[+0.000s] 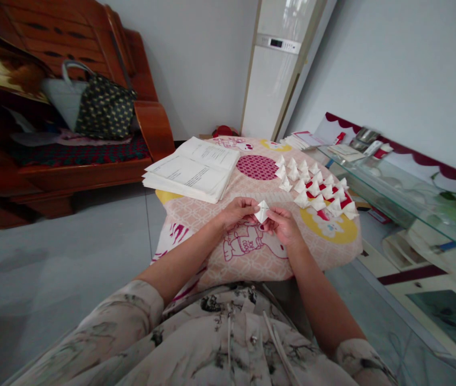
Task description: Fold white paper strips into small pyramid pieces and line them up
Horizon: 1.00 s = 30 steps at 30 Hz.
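Note:
Between my two hands is a small folded piece of white paper (pixel 262 212), diamond-shaped, held above the front part of the cloth-covered table (pixel 195 241). My left hand (pixel 239 211) pinches its left side between thumb and fingers. On its right side, the thumb and fingers of my right hand (pixel 283 224) are closed on it. Several folded white paper pieces (pixel 314 187) with pointed tips stand in rows to the right, beyond my right hand. Back to the left lies an open stack of printed paper sheets (pixel 195 167).
At the right stands a glass-topped cabinet (pixel 404 198) with metal tins (pixel 366 136) and small items. A wooden sofa (pixel 147 123) with a dark patterned bag (pixel 105 107) is at the left. A tall white air conditioner (pixel 270 80) stands behind the table.

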Tool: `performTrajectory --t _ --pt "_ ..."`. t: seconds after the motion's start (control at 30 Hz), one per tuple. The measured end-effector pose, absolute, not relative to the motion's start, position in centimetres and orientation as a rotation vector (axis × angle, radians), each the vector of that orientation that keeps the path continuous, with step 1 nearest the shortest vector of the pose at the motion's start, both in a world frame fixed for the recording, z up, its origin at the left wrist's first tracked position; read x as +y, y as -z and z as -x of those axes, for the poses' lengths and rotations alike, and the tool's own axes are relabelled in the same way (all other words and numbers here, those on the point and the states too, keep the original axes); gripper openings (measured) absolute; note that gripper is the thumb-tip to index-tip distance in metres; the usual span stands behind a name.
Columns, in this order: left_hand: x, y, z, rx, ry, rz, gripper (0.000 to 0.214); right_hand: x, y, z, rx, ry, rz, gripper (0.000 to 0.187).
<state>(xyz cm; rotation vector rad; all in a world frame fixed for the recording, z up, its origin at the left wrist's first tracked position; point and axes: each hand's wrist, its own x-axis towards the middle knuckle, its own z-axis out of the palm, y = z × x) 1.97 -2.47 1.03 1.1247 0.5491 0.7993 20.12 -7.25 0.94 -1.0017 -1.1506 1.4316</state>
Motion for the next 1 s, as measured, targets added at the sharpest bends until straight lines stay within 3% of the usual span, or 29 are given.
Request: performTrajectory --t 0.57,1.0 --pt "-3.1 -1.2 -2.2 0.374 -0.755 -1.120 0.043 -7.4 -0.8 -20.4 -1.290 -1.660 0.900 0.033" --pt "-3.2 -1.2 -2.3 0.405 -0.864 -1.182 0.042 -7.3 -0.5 -19.5 -1.233 -1.523 1.011 0.040"
